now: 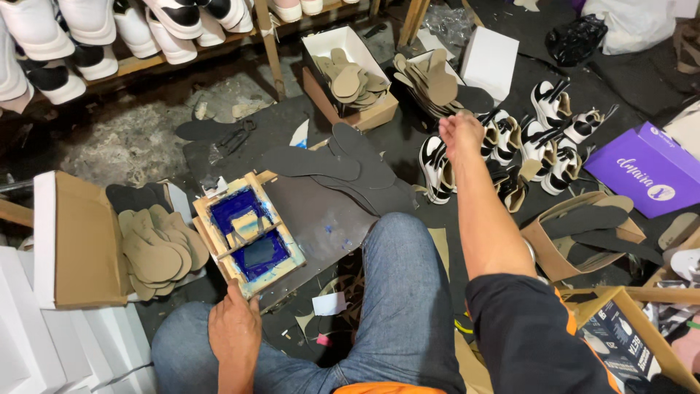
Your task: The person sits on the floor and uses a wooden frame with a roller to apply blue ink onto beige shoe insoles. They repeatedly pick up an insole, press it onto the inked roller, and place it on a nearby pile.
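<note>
Person sitting on the floor in jeans, knees up, looking down at a messy shoe workshop. The left hand point(235, 328) is closed on the near edge of a small wooden screen frame point(248, 233), fingers curled around the bottom corner, and the frame's mesh is stained deep blue. The frame lies tilted on a dark board point(321, 219) right in front of the left knee. The right hand point(461, 135) is stretched way out to the right, resting on a black-and-white shoe point(436, 169) at the edge of a bunch of similar shoes point(550, 138); from this angle I can't really tell if the fingers are gripping it or just lying on top. Dark grey insoles point(350, 164) are fanned out on the floor just past the board. To the left there's an open cardboard box point(76, 241) with a stack of tan insoles point(157, 252) beside it, nearly touching the frame. Further back, another box point(350, 76) holds more tan insoles, and a purple box point(645, 168) sits far right. White sneakers line the rack point(146, 62) along the top.
</note>
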